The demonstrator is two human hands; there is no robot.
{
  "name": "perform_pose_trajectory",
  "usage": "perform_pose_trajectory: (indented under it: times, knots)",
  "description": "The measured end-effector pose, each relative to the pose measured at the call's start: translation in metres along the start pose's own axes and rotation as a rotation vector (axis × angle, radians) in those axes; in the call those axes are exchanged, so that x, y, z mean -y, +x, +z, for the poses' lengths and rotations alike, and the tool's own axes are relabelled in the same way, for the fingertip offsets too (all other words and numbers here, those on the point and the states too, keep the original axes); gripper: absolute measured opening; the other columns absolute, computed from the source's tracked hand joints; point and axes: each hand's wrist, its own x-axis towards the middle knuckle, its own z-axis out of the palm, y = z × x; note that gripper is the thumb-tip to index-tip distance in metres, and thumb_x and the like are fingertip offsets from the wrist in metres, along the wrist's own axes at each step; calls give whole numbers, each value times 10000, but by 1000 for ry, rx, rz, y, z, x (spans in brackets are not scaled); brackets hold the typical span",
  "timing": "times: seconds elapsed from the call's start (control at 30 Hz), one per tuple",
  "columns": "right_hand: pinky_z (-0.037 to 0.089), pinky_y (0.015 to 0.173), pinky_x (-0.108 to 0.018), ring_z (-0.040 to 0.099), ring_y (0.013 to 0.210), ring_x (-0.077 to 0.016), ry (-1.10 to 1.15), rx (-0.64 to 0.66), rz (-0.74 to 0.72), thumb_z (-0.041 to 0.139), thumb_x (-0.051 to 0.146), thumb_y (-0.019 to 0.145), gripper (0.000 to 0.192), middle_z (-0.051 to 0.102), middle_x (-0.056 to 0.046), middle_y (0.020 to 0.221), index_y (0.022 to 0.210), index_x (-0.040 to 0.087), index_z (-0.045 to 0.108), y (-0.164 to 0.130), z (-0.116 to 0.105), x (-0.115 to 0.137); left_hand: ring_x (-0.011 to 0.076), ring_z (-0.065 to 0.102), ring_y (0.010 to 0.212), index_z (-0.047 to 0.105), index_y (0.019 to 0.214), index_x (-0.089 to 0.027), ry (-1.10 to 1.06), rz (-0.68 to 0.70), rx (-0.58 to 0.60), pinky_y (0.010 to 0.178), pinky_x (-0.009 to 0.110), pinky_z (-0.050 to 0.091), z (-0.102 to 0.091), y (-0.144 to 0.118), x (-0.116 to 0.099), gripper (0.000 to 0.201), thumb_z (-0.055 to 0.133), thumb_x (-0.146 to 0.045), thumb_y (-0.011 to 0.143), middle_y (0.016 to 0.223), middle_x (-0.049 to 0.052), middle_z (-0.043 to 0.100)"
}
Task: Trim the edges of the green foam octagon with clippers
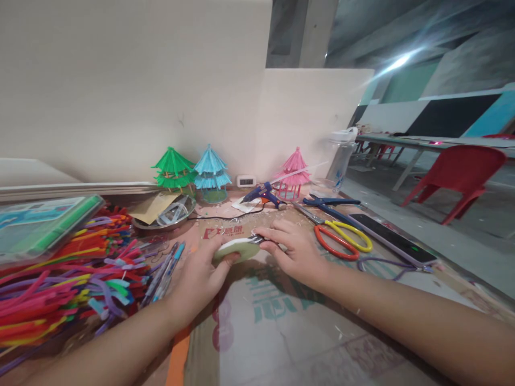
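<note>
Disc (243,249): on my side of the glue gun (261,194).
Left hand (203,271): clamped on the disc; I should grip firmly without bending it.
Right hand (294,251): fingers together on a small metal tool (256,239), at the disc's edge towards the glue gun.
Tool bite: hidden, cannot tell; I should work square to the edge.

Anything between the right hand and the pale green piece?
Only a small metallic item, held in the right hand at the right edge of the pale green piece. Nothing else visible intervenes; the left hand holds its left side.
</note>
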Motion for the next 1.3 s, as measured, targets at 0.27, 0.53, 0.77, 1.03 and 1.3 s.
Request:
perform_pose_trajectory:
  times: [0.27, 0.53, 0.77, 1.03, 1.3]
  knots:
    - [391, 569, -274, 508, 634, -161, -27, 13, -59, 417, 319, 943, 312, 571, -45, 682, 1009, 140, 664, 0, -2, 1, 188, 607, 878, 597, 1034, -244, 39, 28, 24, 783, 309, 447, 0, -2, 2, 213, 487, -299, 860, 942, 4, 672]
    - [384, 553, -268, 497, 608, -153, -25, -2, -69, 428, 303, 941, 307, 571, -43, 653, 943, 126, 679, 1, -2, 1, 189, 612, 836, 612, 985, -215, 38, 38, 19, 756, 307, 455, -1, -1, -2, 198, 479, -278, 852, 900, 19, 678]
    - [446, 595, -281, 553, 658, -169, 70, -78, 45, 438, 338, 932, 294, 605, -47, 683, 936, 160, 672, -1, 2, -2, 200, 607, 841, 611, 956, -211, 13, -20, 8, 783, 312, 454, -1, 1, -1, 193, 494, -321, 848, 870, 21, 674]
    - [444, 589, -286, 543, 662, -175, 44, -22, 35, 437, 334, 930, 307, 592, -55, 687, 964, 137, 670, -2, 2, -2, 206, 604, 832, 622, 955, -222, 54, -12, -5, 777, 317, 449, 0, 0, 1, 202, 497, -338, 846, 866, 22, 674]
    - [390, 559, -276, 503, 624, -162, -35, 28, -60, 408, 329, 945, 330, 582, -54, 668, 957, 124, 666, 0, -2, 3, 208, 595, 893, 611, 1035, -237, 83, 40, 60, 762, 313, 434, -2, -1, -1, 230, 464, -302, 871, 951, 27, 673]
